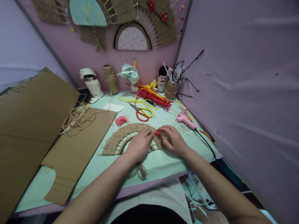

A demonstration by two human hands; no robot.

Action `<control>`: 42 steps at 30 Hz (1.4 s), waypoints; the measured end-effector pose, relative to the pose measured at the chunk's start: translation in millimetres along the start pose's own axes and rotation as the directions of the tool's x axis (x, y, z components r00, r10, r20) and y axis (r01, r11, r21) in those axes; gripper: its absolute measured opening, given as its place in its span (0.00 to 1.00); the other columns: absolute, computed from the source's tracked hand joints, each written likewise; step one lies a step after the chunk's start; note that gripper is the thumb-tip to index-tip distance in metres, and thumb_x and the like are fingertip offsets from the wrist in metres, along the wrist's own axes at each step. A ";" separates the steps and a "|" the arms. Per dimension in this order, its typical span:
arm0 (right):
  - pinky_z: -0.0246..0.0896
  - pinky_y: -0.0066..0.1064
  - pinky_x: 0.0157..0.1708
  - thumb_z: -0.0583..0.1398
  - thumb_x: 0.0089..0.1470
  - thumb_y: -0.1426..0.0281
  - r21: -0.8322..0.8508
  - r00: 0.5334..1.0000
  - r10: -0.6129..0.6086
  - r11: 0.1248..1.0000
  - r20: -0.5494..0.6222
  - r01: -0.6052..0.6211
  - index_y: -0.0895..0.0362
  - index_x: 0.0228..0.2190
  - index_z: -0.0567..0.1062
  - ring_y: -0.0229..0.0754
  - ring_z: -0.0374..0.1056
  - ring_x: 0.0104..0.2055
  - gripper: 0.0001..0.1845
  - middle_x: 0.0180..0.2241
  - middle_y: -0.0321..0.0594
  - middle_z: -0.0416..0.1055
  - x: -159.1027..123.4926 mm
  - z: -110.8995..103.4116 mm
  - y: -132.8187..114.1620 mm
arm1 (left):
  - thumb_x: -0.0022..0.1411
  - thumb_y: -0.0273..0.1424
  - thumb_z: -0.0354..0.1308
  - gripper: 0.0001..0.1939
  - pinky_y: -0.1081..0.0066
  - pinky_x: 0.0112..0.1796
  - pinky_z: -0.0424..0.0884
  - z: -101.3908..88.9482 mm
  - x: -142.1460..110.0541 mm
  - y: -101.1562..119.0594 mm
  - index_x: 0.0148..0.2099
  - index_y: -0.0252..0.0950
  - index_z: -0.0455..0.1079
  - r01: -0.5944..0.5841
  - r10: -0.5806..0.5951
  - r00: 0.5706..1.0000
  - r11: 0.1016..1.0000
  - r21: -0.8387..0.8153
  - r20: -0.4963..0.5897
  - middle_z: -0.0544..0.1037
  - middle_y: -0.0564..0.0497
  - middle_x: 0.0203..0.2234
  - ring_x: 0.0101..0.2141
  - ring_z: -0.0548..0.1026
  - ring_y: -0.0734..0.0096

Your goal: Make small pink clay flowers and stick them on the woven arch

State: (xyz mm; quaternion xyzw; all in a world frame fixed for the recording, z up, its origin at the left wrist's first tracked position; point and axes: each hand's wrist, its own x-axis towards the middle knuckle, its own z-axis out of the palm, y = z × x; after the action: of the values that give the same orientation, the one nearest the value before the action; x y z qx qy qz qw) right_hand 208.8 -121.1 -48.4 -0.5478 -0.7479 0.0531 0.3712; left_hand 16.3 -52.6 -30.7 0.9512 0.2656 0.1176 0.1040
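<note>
A woven half-round twine fan (pixel 114 141) with thin stick ribs and a twine tassel (pixel 140 171) lies on the table before me. My left hand (pixel 140 144) rests over its middle, fingers together and bent on the weave; the thumb is hidden. On the fan's upper right sits a small red piece (pixel 157 133), soft-looking, perhaps clay. My right hand (pixel 174 140) is at its right side, thumb and fingers bent in around it. Just beyond the fan is a larger pinkish-red lump (pixel 121 120) in clear wrap.
Scissors (pixel 142 112) lie behind the fan, near red and yellow pipe cleaners (pixel 154 96). A pink glue gun (pixel 186 120) with a black cord is at right. Cardboard sheets (pixel 93 140) and loose twine (pixel 79 118) fill the left. A bottle (pixel 93 85) and twine spool (pixel 110 79) stand behind.
</note>
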 end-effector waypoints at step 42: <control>0.67 0.36 0.41 0.55 0.51 0.68 0.435 0.767 0.393 0.885 -0.507 -0.166 0.57 0.36 0.70 0.44 0.73 0.38 0.09 0.35 0.43 0.77 136.9 -39.9 45.9 | 0.62 0.28 0.51 0.14 0.59 0.49 0.71 -59.1 -1.2 -40.4 0.47 0.34 0.73 0.201 -0.187 0.909 0.980 -0.002 -0.372 0.78 0.44 0.45 0.46 0.75 0.62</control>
State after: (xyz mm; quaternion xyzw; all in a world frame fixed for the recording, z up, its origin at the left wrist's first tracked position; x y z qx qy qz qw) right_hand 252.1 1.6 26.1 -0.5657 -0.4826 0.0764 0.6643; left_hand -20.7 -11.4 14.8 0.8825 0.3756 0.2792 0.0461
